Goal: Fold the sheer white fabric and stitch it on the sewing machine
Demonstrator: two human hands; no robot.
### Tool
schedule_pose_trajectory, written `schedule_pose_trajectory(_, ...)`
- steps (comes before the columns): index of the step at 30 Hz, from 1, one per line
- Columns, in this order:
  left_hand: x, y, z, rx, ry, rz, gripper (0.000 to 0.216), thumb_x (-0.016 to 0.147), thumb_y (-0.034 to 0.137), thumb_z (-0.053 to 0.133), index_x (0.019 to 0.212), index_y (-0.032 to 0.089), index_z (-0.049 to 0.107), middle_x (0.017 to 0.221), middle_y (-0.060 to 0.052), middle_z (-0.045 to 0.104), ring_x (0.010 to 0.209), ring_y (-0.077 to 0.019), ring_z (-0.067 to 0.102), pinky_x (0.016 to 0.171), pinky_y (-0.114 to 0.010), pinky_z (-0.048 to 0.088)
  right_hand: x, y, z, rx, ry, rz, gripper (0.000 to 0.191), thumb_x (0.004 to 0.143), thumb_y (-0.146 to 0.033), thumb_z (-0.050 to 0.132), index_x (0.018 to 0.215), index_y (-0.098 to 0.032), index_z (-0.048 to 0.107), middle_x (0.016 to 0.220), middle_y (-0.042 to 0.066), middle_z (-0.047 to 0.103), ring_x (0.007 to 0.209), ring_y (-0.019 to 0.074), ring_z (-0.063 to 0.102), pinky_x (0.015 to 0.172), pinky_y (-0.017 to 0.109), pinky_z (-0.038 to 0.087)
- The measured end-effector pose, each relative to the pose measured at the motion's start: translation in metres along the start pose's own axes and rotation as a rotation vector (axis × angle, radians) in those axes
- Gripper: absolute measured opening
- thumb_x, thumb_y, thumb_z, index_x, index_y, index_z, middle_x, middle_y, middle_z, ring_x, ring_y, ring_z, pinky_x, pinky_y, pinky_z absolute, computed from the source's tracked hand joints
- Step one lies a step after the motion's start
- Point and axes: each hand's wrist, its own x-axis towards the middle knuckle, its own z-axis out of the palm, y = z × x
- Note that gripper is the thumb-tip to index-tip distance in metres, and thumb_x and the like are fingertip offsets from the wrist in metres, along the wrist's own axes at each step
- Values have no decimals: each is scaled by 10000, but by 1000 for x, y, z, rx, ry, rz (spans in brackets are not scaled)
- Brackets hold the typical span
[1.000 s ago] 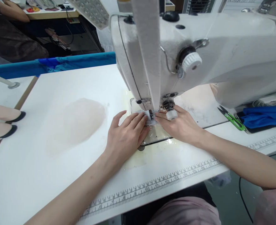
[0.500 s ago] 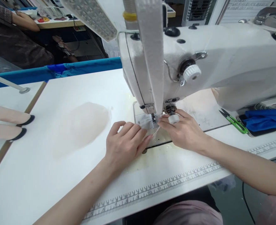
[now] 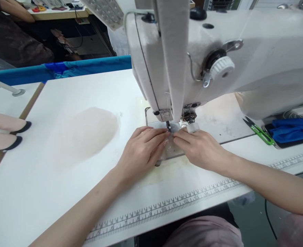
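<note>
A white sewing machine [image 3: 151, 68] stands over the worktable, its presser foot [image 3: 168, 126] lowered close to my fingertips. Thin, sheer whitish fabric [image 3: 176, 128] lies by the foot, mostly hidden by my fingers. My left hand [image 3: 142, 147] is closed just left of the foot, fingertips pressed together on the fabric's edge. From the right, my right hand [image 3: 201, 148] pinches the same fabric under the white knob [image 3: 193, 128]. Both hands rest low over the metal needle plate [image 3: 173, 149].
A pale beige sheer patch [image 3: 89, 133] lies flat on the white table at left. Beyond it are two long beige shapes with black ends [image 3: 21, 127]. Green thread snips [image 3: 261, 132] and blue cloth [image 3: 294, 130] sit at right. A printed ruler [image 3: 164, 210] follows the front edge. Another person [image 3: 15, 37] is behind.
My left hand has moved up and right to the presser foot, its fingers straighter. My right hand has shifted slightly and stays closed. The view has moved a little closer to the machine.
</note>
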Motion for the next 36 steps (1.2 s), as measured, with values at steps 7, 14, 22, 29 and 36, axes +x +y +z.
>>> schedule_pose_trajectory(7, -4, 3, 6, 115, -33, 6, 262, 910, 247, 523, 1075, 116, 680, 1007, -116, 665, 881, -234, 597, 745, -392, 512, 1, 9, -1, 11, -99, 95, 218, 849, -83, 435, 918, -105, 641, 979, 129, 690, 883, 216, 582, 629, 296, 462)
schedule_pose_trajectory(14, -8, 4, 9, 271, -22, 121, 314, 918, 313, 532, 1158, 142, 639, 1199, -121, 657, 1150, -252, 597, 1024, -451, 454, -2, 11, 6, -85, -52, 52, 248, 909, -131, 464, 1064, -112, 657, 1059, 116, 699, 921, 226, 599, 806, 373, 479)
schedule_pose_trajectory(22, -8, 6, 7, 265, -44, 113, 344, 917, 326, 532, 1192, 141, 620, 1186, -125, 660, 1157, -266, 594, 1075, -500, 406, -1, 12, 7, -136, -21, 31, 244, 916, -152, 484, 1072, -111, 666, 1102, 109, 695, 921, 215, 621, 850, 372, 471)
schedule_pose_trajectory(29, -9, 6, 7, 287, -39, 122, 363, 909, 332, 545, 1181, 106, 626, 1170, -142, 667, 1144, -278, 601, 1079, -504, 400, -2, 13, 9, -162, -25, 17, 224, 922, -165, 480, 1025, -128, 676, 1138, 88, 683, 989, 214, 608, 865, 371, 474)
schedule_pose_trajectory(36, -8, 5, 7, 266, -41, 103, 348, 909, 321, 542, 1185, 126, 626, 1186, -131, 661, 1156, -278, 592, 1084, -515, 389, 0, 13, 10, -144, -4, 12, 230, 927, -168, 471, 1022, -115, 675, 1109, 108, 688, 962, 214, 606, 867, 378, 470)
